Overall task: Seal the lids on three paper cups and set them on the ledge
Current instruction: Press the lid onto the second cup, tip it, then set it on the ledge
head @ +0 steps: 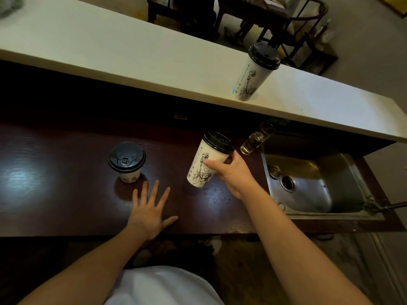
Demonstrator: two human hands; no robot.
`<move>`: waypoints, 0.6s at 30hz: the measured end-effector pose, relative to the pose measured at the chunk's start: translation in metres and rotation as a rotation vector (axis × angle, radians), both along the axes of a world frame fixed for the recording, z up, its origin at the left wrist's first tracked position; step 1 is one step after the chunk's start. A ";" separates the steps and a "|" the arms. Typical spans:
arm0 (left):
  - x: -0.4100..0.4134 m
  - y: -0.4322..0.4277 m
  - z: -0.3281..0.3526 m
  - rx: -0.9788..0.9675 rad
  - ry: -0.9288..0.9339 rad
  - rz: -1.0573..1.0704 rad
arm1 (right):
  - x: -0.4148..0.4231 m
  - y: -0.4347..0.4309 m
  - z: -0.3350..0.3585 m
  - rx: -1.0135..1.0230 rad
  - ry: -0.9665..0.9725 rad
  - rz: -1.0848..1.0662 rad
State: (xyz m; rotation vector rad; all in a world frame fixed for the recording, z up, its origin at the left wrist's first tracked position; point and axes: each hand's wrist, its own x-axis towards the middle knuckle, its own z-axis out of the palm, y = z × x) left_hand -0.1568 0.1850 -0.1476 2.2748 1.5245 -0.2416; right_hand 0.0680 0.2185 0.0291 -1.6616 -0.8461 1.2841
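Looking down past my pale shirt (163, 287) and two bare forearms, I see a dark, glossy wooden counter (55, 194) with fine grain and soft patches of reflected light. My left hand (149, 214) lies flat on that wood, palm down, fingers spread wide, holding nothing. Just beyond its fingertips stands a short paper cup (130, 176), upright, capped by a round black plastic lid (126, 158) with a moulded sip tab; hand and cup are apart.

To the right, my right hand (231, 175) is wrapped around a tall paper cup (203, 166), thumb across its printed front, fingers behind it. This cup is white and tapered, with a black line drawing of a statue, and wears a black domed lid. It leans to the right in my grip; whether its base touches the counter I cannot tell.

Just beside it to the right, a clear ribbed glass (256, 138) stands at the corner of a rectangular steel sink (343, 194) with a round drain.

Farther back, a long, smooth, cream-white ledge (110, 53) runs across the view. A third tall cup (253, 73), same print and black lid, stands on it toward the right. Beyond the ledge are dark wooden chairs (297, 29).
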 end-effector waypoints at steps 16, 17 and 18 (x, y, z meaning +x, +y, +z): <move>0.046 0.060 0.104 -0.298 -0.750 0.280 | -0.001 0.002 0.004 0.033 -0.024 0.038; 0.049 0.065 0.113 -0.296 -0.791 0.273 | -0.001 0.004 0.006 0.039 -0.019 0.047; 0.051 0.070 0.117 -0.300 -0.834 0.272 | -0.003 0.005 0.007 0.047 -0.016 0.055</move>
